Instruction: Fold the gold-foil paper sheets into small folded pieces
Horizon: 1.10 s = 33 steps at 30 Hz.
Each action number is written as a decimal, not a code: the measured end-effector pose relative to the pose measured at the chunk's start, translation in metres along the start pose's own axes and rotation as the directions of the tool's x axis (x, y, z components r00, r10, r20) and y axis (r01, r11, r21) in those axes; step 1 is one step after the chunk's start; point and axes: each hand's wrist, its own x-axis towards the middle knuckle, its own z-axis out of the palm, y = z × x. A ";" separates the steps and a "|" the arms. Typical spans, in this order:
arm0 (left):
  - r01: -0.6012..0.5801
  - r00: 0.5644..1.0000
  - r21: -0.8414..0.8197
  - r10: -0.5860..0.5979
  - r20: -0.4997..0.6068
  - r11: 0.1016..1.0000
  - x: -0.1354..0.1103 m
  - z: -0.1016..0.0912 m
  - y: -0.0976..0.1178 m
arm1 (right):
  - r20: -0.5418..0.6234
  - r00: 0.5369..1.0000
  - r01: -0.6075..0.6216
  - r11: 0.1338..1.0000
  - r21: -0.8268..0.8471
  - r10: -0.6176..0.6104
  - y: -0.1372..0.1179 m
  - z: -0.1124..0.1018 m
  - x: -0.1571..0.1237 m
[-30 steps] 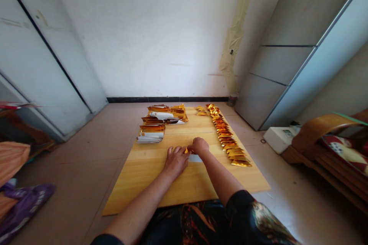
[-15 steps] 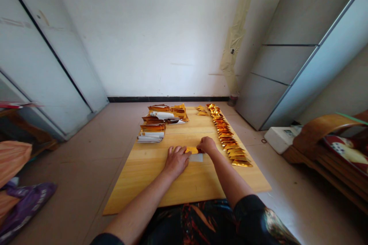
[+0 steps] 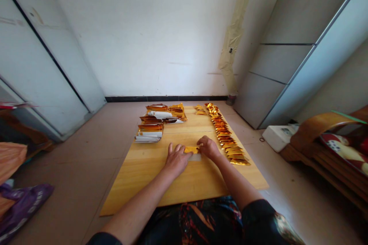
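I operate from the head camera, which looks forward and down at a wooden board (image 3: 138, 183) lying on the tiled floor.

**Hands and grip.** My left hand (image 3: 176, 160) rests at lower centre of the frame, with its fingers (image 3: 170, 148) spread and pointing away from me. It is open and lies just beside the left end of the work piece; it has hold of nothing that I can see. My right hand (image 3: 208, 148) sits to its right, with the fingers curled down over the right end of the piece. Contact is visible there, but I cannot tell whether the hand is gripping or only pressing.

**Work piece.** A gold foil strip (image 3: 191, 149) lies flat on the board between the two hands. A white paper strip (image 3: 195, 157) lies directly beneath it and shows along its near edge.

**Board layout.** A long row of folded gold foil packets (image 3: 222, 134) runs along the right side of the board, overlapping one another. Small gold pieces (image 3: 200, 109) lie at the far end, just left of that row. Stacks of gold and white packets (image 3: 150, 132) stand at upper left of the board.

**Surroundings.** A purple bag (image 3: 24, 206) lies at lower left of the frame. A white box (image 3: 277, 138) sits on the floor at right, beside a wooden chair (image 3: 310, 141).
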 end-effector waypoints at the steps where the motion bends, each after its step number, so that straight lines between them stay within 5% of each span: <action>1: 0.003 1.000 0.000 -0.003 -0.004 1.000 0.000 0.001 0.000 | 0.006 0.994 0.108 0.993 0.035 -0.109 0.002 0.000 -0.004; 4: 0.002 1.000 -0.004 -0.002 -0.011 1.000 0.000 0.000 -0.006 | 0.075 0.927 0.360 0.929 0.088 -0.367 0.010 -0.005 -0.018; 6: -0.008 1.000 -0.005 0.008 -0.003 1.000 0.000 -0.001 -0.013 | 0.109 0.899 0.416 0.905 0.083 -0.424 0.013 -0.009 -0.028; 13: -0.077 0.997 -0.011 0.077 -0.003 0.997 0.004 -0.005 -0.026 | 0.104 0.944 0.318 0.948 -0.022 -0.314 0.003 -0.007 -0.042; 20: -0.201 0.977 -0.040 0.204 0.064 0.979 0.013 -0.002 -0.015 | 0.069 0.933 0.356 0.934 -0.031 -0.353 -0.004 0.001 -0.040; 33: -0.062 0.998 -0.020 0.062 0.015 0.998 0.003 -0.003 0.009 | -0.009 0.924 0.381 0.924 0.016 -0.381 0.001 0.009 -0.029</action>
